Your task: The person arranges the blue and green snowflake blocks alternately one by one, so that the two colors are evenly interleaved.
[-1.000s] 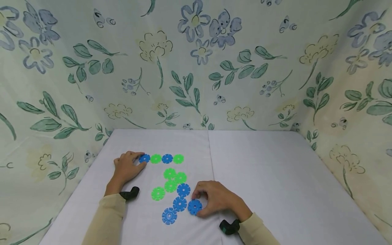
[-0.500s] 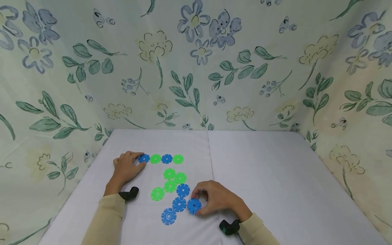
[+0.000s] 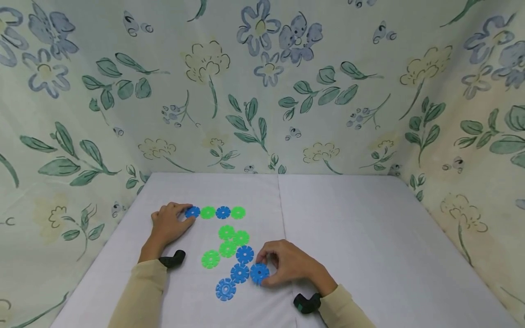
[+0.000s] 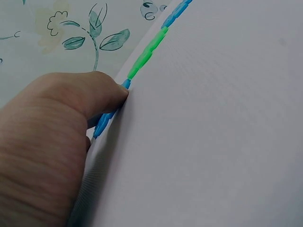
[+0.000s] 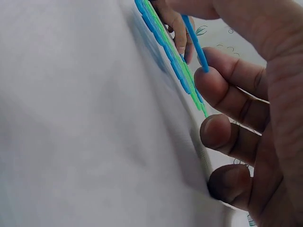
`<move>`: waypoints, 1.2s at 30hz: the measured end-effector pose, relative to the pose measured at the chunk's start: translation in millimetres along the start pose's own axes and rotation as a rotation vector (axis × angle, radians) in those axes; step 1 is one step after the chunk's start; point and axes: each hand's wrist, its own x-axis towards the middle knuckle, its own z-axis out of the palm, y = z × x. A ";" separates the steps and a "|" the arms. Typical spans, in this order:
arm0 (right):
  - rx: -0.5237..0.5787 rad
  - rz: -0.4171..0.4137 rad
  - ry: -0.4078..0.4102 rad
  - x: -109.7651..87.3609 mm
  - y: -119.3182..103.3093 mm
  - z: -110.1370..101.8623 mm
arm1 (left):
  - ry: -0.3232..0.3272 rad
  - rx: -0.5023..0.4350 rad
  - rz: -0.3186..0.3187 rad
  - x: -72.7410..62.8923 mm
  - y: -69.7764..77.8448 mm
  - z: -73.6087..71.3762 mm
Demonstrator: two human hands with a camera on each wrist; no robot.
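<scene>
Notched, interlocking plastic discs lie flat on the white table (image 3: 348,237). At the left end of a row of discs, my left hand (image 3: 166,224) holds a blue disc (image 3: 193,212) between thumb and fingers; that grip also shows in the left wrist view, where the thumb covers part of the disc (image 4: 101,127). The row continues with a green disc (image 3: 208,212), a blue disc (image 3: 223,212) and another green disc (image 3: 238,212). Nearer the front, my right hand (image 3: 287,262) pinches a blue disc (image 3: 259,274) by its edges. The right wrist view has this disc (image 5: 195,43) raised off the cloth.
Between the hands lies a loose group of several green discs (image 3: 227,248) and blue discs (image 3: 239,273), some touching or overlapping. A blue disc (image 3: 225,289) lies nearest the front. A floral curtain (image 3: 262,127) closes off the back and sides. Each wrist wears a black camera (image 3: 306,304).
My right hand has raised the blue disc slightly, shifting it a little away from me. The left hand stays in place at the row's end.
</scene>
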 end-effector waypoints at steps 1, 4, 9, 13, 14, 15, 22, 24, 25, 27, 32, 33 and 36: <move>-0.003 -0.001 0.004 0.1 0.1 -0.2 | 0.001 0.000 0.001 -0.1 0.0 0.0; -0.012 -0.008 0.022 0.3 0.8 -0.7 | 0.004 -0.001 0.003 -0.3 -0.6 0.1; -0.027 -0.022 0.046 0.8 0.8 -3.5 | 0.008 -0.003 0.000 -0.6 -0.7 -0.1; -0.038 -0.021 0.069 1.1 -1.2 -6.8 | 0.007 -0.002 -0.004 -1.7 -0.6 -0.2; -0.041 -0.019 0.077 1.0 -1.8 -7.7 | 0.006 -0.001 -0.005 -2.0 -0.7 -0.2; -0.045 -0.016 0.085 0.8 -2.2 -8.5 | 0.005 0.000 -0.006 -2.3 -0.9 -0.3; -0.077 -0.017 0.155 -2.3 -4.4 -16.1 | 0.005 0.004 -0.006 -3.3 -1.1 -1.8; -0.077 -0.031 0.181 -2.9 -4.6 -19.2 | 0.003 0.004 -0.004 -3.4 -1.5 -1.5; -0.080 -0.036 0.194 -2.9 -4.8 -21.0 | 0.003 0.003 -0.004 -3.4 -1.4 -1.4; -0.090 -0.046 0.216 -2.5 -4.4 -24.4 | 0.004 0.002 -0.006 -3.5 -1.4 -0.9; -0.126 -0.056 0.265 0.6 -5.2 -32.8 | 0.003 -0.004 -0.007 -3.1 -0.4 0.0; -0.133 -0.054 0.271 1.4 -5.6 -34.1 | 0.002 -0.005 -0.006 -2.9 0.1 0.0; -0.155 -0.045 0.288 4.0 -6.4 -37.5 | 0.002 -0.006 -0.003 -2.4 2.2 -0.7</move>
